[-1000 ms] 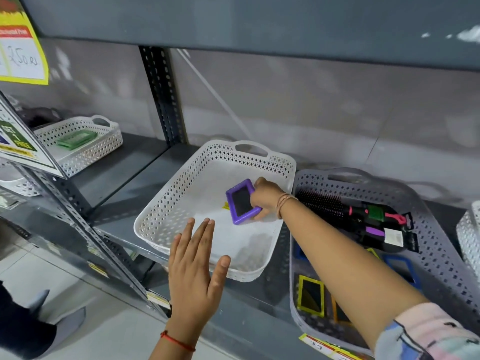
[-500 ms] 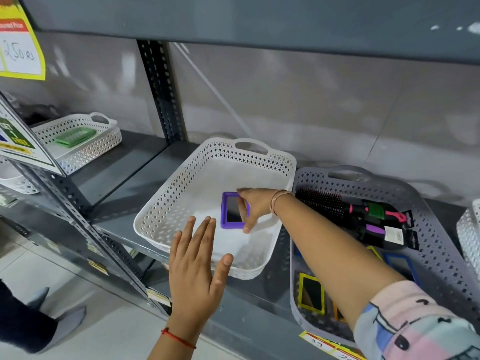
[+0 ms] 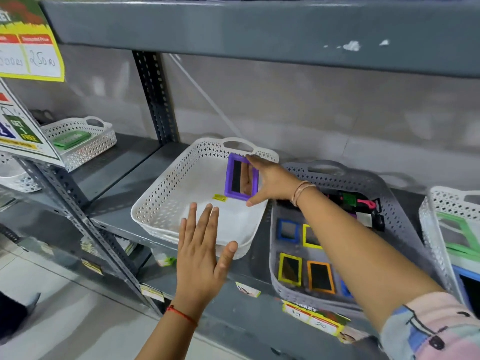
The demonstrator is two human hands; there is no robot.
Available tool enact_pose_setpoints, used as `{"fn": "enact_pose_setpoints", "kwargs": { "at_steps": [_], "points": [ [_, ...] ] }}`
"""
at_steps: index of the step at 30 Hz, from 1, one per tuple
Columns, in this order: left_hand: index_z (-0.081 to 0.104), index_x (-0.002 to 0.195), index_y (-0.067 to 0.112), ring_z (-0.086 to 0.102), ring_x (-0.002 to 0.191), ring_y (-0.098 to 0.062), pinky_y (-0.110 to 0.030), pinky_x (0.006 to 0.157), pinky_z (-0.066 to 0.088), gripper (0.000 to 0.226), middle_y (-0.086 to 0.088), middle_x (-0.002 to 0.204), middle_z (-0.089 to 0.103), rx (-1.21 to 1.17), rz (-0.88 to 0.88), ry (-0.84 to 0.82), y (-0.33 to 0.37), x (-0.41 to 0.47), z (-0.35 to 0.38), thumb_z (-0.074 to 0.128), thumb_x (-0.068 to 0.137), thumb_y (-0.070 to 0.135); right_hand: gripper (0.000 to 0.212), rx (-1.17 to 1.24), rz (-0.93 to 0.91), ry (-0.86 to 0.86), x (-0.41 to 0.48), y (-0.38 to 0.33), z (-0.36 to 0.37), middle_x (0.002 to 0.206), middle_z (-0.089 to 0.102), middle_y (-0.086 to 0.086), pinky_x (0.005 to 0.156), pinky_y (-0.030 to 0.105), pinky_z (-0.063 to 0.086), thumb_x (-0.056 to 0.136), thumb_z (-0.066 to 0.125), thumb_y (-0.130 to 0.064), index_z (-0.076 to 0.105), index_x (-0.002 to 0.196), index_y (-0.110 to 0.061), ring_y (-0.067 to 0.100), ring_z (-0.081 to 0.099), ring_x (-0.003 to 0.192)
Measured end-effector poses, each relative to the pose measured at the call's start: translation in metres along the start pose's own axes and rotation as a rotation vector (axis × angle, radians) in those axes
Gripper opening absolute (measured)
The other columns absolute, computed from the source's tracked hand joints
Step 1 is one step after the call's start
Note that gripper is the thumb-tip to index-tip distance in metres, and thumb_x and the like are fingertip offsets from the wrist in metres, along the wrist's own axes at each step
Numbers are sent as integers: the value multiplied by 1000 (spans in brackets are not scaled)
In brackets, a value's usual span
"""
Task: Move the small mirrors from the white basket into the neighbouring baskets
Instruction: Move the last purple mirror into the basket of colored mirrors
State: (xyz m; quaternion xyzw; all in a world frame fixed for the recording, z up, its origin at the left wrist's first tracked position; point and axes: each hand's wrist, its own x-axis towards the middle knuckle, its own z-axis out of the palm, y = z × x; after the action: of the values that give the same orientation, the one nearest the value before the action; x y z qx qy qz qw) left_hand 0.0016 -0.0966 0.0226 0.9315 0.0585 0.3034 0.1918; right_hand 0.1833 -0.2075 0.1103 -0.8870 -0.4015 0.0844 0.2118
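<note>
A white perforated basket [image 3: 161, 203] sits tilted on the grey shelf. My right hand [image 3: 272, 181] holds a small purple-framed mirror [image 3: 241, 178] upright above the basket's back right part, fingers on its top and bottom edges. A yellow sticker [image 3: 219, 197] lies on the basket floor. My left hand [image 3: 201, 252] hovers flat with fingers spread over the basket's front rim, holding nothing. To the right, a grey basket [image 3: 397, 203] holds several small mirrors with blue [image 3: 287, 230], yellow [image 3: 290, 269] and orange [image 3: 321, 276] frames.
A hairbrush and packaged items [image 3: 361, 203] lie at the back of the grey basket. Another white basket [image 3: 431, 229] with green-framed items stands far right. A white basket [image 3: 85, 141] with a green item sits on the left shelf. Price signs [image 3: 28, 53] hang at left.
My right hand has lifted the purple mirror off the basket floor and turned it upright, moving it up and to the right. My left hand has stayed over the front rim.
</note>
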Motion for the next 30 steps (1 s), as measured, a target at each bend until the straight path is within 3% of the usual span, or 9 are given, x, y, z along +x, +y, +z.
{"fn": "enact_pose_setpoints", "kwargs": {
  "at_steps": [2,6,11,18,22,25,30],
  "points": [
    [35,138,4,10,140,-25,-37,114,3,72,-10,145,33,-51,40,-6,16,-4,3,17,94,57,106,30,24,51,-18,8,-9,147,37,10,109,27,29,58,86,-26,23,143,-9,24,38,133],
    [32,139,4,9,140,-26,-41,113,7,70,-10,147,31,-114,191,-61,55,-15,12,21,94,56,114,48,95,135,-66,30,-20,156,19,8,105,10,12,60,86,-24,13,146,-9,18,20,143],
    [35,137,1,11,140,-26,-40,113,10,71,-13,146,31,-142,334,-124,107,-32,28,22,94,55,117,41,216,168,-129,58,-29,158,13,6,113,17,13,59,85,-27,10,147,-10,15,15,144],
    [38,135,-1,13,138,-23,-38,113,7,76,-15,142,38,-79,322,-190,153,-44,50,15,94,58,116,-12,329,135,-202,85,-43,158,9,6,113,18,10,62,84,-26,8,147,-10,15,11,145],
    [42,132,-2,18,136,-26,-38,112,7,76,-17,139,43,-53,298,-176,152,-44,54,14,94,57,115,45,399,157,-233,98,-50,157,16,3,114,21,16,61,85,-24,10,147,-12,15,18,144],
    [41,134,0,20,137,-28,-38,113,7,76,-16,140,42,-66,281,-162,151,-45,55,14,93,58,114,87,455,213,-257,110,-61,153,29,2,108,19,23,58,86,-21,14,147,-14,17,30,139],
    [41,134,-1,21,136,-29,-36,113,5,78,-17,139,43,-41,254,-166,153,-45,58,14,92,59,111,140,577,252,-303,131,-82,152,31,3,98,11,22,60,85,-12,15,147,-15,16,30,138]
  ]
}}
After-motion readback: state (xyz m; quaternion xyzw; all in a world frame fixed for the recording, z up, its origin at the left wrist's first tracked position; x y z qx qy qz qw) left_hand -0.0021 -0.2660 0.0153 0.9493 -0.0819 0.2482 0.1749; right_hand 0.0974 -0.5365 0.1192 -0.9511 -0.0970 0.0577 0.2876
